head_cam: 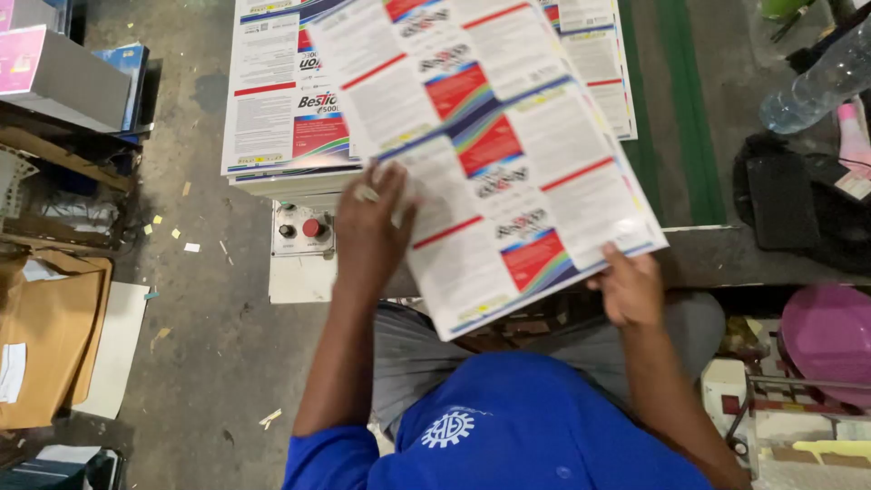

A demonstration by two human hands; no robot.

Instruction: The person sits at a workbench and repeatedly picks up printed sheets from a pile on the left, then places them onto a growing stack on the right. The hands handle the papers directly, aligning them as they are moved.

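Observation:
I hold a large printed sheet (494, 145), white with red, blue and rainbow-striped panels, lifted at a slant over a tall stack of like printed sheets (272, 109). My left hand (376, 227) grips the sheet's left edge, fingers curled over it. At the sheet's lower right corner my right hand (629, 289) pinches it from below. More printed sheets (599, 54) lie under it toward the back right.
A control box with a red button (313, 229) sits under the stack. Cardboard (45, 345) and boxes stand at left on a littered floor. A plastic bottle (817, 86), black pouch (782, 201) and pink round lid (830, 331) lie at right.

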